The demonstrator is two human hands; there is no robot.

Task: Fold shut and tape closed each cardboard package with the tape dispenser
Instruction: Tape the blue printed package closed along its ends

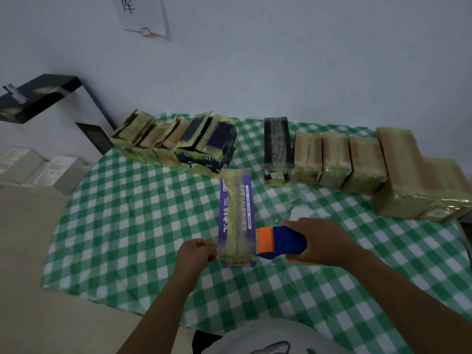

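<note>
A long purple package (236,215) lies lengthwise on the green-checked tablecloth (127,226), its top seam covered by yellowish tape. My right hand (319,241) grips a blue and orange tape dispenser (279,242) pressed against the package's near right edge. My left hand (195,254) has its fingers curled at the package's near left corner; it seems to pinch a tape end there.
Several open-flapped boxes (178,141) stand in a row at the back left. Several taped boxes (332,162) line the back right, ending in a large one (419,180). A black shelf (38,95) and white boxes (38,169) sit at the left by the wall.
</note>
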